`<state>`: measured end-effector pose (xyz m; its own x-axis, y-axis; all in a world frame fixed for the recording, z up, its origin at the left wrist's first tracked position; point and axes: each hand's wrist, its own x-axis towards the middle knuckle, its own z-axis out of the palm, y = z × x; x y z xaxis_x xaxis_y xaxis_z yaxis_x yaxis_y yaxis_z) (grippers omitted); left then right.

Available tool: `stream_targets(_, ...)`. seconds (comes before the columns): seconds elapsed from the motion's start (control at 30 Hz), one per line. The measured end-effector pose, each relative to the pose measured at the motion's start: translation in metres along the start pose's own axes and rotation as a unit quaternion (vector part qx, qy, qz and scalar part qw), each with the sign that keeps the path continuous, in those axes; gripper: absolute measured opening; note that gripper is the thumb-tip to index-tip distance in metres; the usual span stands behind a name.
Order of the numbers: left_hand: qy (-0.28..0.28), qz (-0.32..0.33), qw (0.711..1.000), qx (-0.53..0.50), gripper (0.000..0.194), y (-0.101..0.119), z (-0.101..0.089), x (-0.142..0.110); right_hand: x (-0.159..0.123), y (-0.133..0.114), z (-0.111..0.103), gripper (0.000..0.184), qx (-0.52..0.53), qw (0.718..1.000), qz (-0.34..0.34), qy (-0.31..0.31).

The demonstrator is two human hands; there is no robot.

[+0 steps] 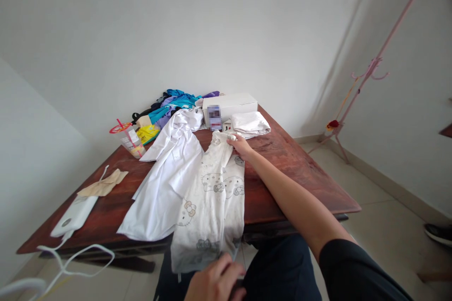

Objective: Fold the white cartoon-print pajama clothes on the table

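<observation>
Pale cotton printed with cartoon cats, the small garment (pixel 212 202) lies lengthwise on the dark wooden table (pixel 300 169), its lower end hanging over the near edge at 6 o'clock. The right hand (pixel 240 145) reaches out to 12 o'clock and pinches the garment's far end against the tabletop; the left hand (pixel 215 282) grips the hanging hem below the table edge, though its fingers are partly cut off by the frame, so the exact hold is hard to read. The step in hand looks like stretching the piece flat between both hands. A next move, in my judgement, calls for even tension and a clean line to fold along.

A white shirt (pixel 165 183) overlaps the garment's side at 9 o'clock. A white box (pixel 231 103) and folded white cloth (pixel 250 123) sit just beyond the right hand, crowding it. A plastic cup (pixel 129 138) and a heap of coloured clothes (pixel 169 103) lie toward 10 and 11 o'clock. Bare wood toward 3 o'clock gives the best free room.
</observation>
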<state>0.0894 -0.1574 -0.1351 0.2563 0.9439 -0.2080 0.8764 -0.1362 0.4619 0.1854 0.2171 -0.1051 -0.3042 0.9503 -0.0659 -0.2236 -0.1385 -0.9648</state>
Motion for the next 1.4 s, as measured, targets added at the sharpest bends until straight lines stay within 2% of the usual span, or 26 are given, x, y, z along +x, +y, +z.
stream_targets(0.07, 0.069, -0.045, 0.996, 0.034, 0.018, 0.005, -0.027, 0.0, -0.002, -0.002, 0.0, 0.032, 0.005, 1.0, 0.011, -0.011)
stream_targets(0.17, 0.086, -0.133, 0.984, 0.081, 0.015, 0.004, -0.048, 0.005, -0.004, -0.003, 0.0, 0.036, -0.002, 0.998, 0.043, -0.048)
stream_targets(0.27, 0.078, -0.167, 0.977, 0.102, 0.006, -0.002, -0.046, 0.014, -0.005, -0.004, 0.0, 0.041, -0.02, 0.996, 0.063, -0.065)
stream_targets(0.4, 0.088, -0.191, 0.97, 0.121, 0.015, -0.006, -0.04, 0.024, -0.001, -0.003, -0.003, 0.054, -0.033, 0.998, 0.046, -0.012)
stream_targets(0.63, 0.074, -0.163, 0.975, 0.129, 0.02, 0.003, -0.05, 0.023, 0.004, -0.01, -0.019, 0.046, -0.09, 0.995, 0.01, 0.039)
stream_targets(0.73, 0.069, -0.107, 0.989, 0.076, 0.018, 0.011, -0.071, 0.023, 0.005, -0.013, -0.026, 0.044, -0.114, 0.992, -0.004, 0.06)
stream_targets(0.83, 0.079, -0.017, 0.996, 0.027, 0.019, 0.017, -0.106, 0.036, 0.007, -0.013, -0.028, 0.042, -0.117, 0.991, -0.007, 0.068)
stream_targets(0.93, 0.083, 0.056, 0.995, -0.022, 0.025, 0.018, -0.142, 0.068, 0.007, -0.012, -0.028, 0.04, -0.117, 0.992, -0.003, 0.056)
stream_targets(1.03, 0.129, 0.089, 0.986, -0.062, 0.026, 0.006, -0.166, 0.115, 0.007, -0.012, -0.03, 0.039, -0.133, 0.991, 0.015, 0.007)
stream_targets(1.13, 0.209, 0.097, 0.971, -0.066, 0.027, -0.019, -0.182, 0.177, 0.008, -0.011, -0.033, 0.037, -0.148, 0.988, 0.024, -0.029)
stream_targets(1.2, 0.245, 0.084, 0.965, -0.044, 0.041, -0.042, -0.19, 0.221, 0.009, -0.009, -0.034, 0.033, -0.154, 0.987, 0.015, -0.032)
stream_targets(1.3, 0.227, 0.02, 0.972, -0.057, 0.066, -0.077, -0.197, 0.275, 0.011, -0.004, -0.032, 0.034, -0.161, 0.987, -0.016, -0.019)
stream_targets(1.4, 0.201, 0.017, 0.966, -0.159, 0.068, -0.103, -0.198, 0.304, 0.014, 0.002, -0.03, 0.037, -0.163, 0.985, -0.053, -0.012)
